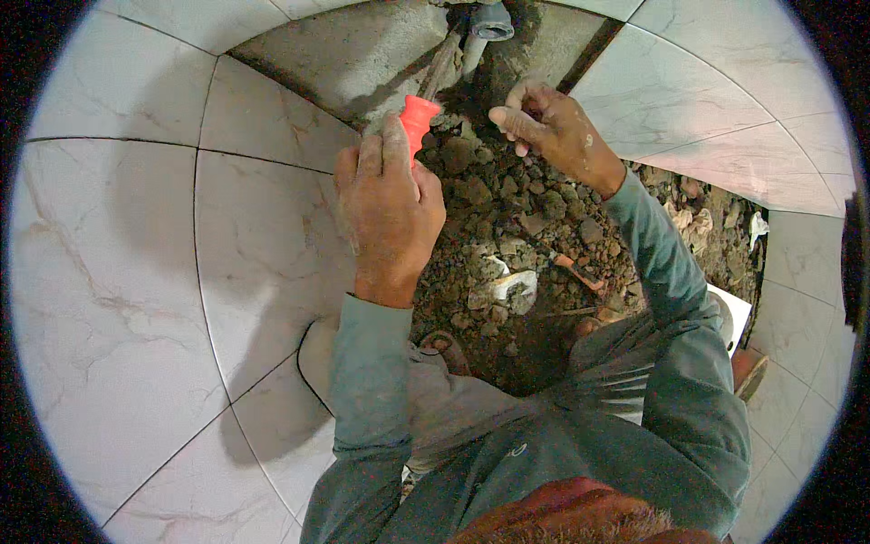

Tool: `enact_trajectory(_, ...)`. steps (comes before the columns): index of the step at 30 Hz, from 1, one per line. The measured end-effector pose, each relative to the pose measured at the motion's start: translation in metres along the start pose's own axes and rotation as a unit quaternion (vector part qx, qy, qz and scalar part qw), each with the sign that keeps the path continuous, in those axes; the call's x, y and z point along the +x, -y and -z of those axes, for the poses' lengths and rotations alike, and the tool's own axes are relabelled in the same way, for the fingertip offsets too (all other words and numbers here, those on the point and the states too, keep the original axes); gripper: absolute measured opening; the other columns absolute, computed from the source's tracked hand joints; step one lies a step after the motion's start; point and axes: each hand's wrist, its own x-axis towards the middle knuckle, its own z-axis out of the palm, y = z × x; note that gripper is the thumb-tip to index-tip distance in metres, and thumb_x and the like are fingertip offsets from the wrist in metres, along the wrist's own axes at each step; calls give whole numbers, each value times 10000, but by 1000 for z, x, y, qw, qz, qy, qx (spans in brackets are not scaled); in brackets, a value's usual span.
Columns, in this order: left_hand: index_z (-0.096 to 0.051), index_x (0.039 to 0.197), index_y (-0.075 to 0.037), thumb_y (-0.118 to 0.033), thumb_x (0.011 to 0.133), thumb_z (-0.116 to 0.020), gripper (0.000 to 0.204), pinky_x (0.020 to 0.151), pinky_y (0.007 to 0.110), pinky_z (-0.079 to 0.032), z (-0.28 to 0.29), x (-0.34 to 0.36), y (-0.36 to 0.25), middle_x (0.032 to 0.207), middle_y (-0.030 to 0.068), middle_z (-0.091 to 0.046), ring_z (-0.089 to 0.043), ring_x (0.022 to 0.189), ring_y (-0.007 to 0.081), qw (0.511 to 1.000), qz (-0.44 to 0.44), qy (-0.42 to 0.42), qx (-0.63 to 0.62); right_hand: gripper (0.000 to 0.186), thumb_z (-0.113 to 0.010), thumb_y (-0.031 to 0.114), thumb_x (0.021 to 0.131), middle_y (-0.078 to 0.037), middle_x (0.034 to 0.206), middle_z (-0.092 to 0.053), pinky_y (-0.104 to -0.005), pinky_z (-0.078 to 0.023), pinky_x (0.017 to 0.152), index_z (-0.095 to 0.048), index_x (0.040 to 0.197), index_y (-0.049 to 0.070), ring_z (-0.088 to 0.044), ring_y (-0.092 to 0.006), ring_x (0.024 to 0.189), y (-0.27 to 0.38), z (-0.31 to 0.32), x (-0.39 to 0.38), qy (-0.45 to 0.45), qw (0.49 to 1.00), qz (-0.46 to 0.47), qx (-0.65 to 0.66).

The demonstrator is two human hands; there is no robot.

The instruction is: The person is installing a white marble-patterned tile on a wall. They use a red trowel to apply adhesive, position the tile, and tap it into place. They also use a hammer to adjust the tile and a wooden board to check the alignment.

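My left hand [390, 208] is wrapped round the orange-red handle [419, 125] of a hand tool. From that handle a narrow greyish shaft or blade [440, 68] seems to run up beside the pipe; its exact kind is unclear. A grey pipe fitting [494, 24] tops a pale upright pipe [472, 60] against the rough concrete. To the right, my right hand [557, 131] is raised above the rubble with curled fingers and the thumb across toward them. Whatever they may hold is too small or hidden to make out.
Broken rubble and soil [476, 195] fill the gap between marbled tiles [272, 218]. On it lie an orange-handled tool [580, 272] and white scraps [517, 286]. My feet rest at its near edge. A white panel [732, 317] stands at the right.
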Motion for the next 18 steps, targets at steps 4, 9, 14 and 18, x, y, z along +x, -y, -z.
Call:
enact_trajectory(4,-502,1347,29,-91,800,-658,581,881,480,-464,-7,-1,-6,1108,180,-621,-549,977,376,1000,3,5,-13,280,-716,302,939,-38,792,-610,-282,-475,622,-609,978,46,-586,-120,683,25,-4,-8,-105,984,140,-24)
enact_trajectory(9,-501,1346,33,-94,796,-665,588,868,476,-464,-4,-1,-3,1057,168,-604,-534,968,372,999,25,26,-36,289,-732,226,876,-109,973,-628,-405,-535,721,-631,1096,67,-638,-328,841,64,-13,1,-213,855,385,-274)
enact_trajectory(14,-505,1341,45,-101,782,-670,601,861,465,-448,-3,1,-1,1014,146,-577,-521,946,340,999,8,18,-30,383,-607,196,835,-58,1109,-589,-391,-489,726,-583,1216,165,-611,-251,949,69,-11,37,-232,717,442,-486)
enact_trajectory(18,-526,1326,46,-107,764,-679,602,843,466,-441,-2,-1,2,1000,139,-577,-520,941,325,999,3,-2,-39,333,-622,191,824,-31,1088,-590,-397,-508,720,-594,1155,185,-612,-241,940,76,-17,42,-289,685,399,-536)
